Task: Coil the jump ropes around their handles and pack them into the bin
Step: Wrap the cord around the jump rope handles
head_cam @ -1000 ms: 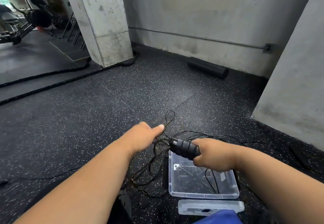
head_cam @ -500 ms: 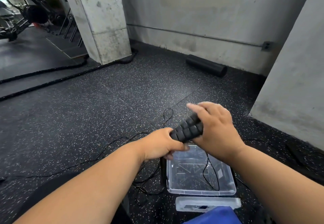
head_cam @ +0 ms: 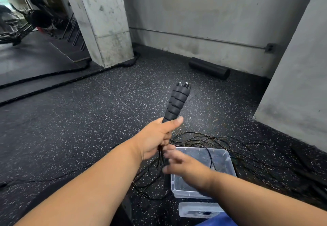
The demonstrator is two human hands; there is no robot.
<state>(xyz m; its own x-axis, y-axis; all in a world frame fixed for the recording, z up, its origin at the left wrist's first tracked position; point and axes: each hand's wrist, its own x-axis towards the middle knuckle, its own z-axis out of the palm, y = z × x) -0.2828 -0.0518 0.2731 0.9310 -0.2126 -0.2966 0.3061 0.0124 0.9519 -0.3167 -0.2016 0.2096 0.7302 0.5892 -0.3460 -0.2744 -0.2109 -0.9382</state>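
Observation:
My left hand (head_cam: pixel 155 139) grips the lower end of two black ribbed jump rope handles (head_cam: pixel 177 101), held together and pointing up and away. Thin black rope cords (head_cam: pixel 208 140) hang from the bottom of the handles and spread in loose loops over the floor and the bin. Just below, my right hand (head_cam: pixel 184 164) is blurred, its fingers spread by the hanging cords, holding nothing that I can see. A clear plastic bin (head_cam: pixel 228 162) stands on the floor under my right hand, with a strand of cord lying in it.
The bin's clear lid (head_cam: pixel 198 210) lies on the floor in front of it, beside blue fabric (head_cam: pixel 215 221). A black foam roller (head_cam: pixel 209 68) lies by the far wall. Thick battle ropes (head_cam: pixel 53 82) run across the left floor. Concrete pillars stand at back left and right.
The handles passed from my right hand to my left, which raised them upright. My right hand let go and dropped to the hanging cords above the bin.

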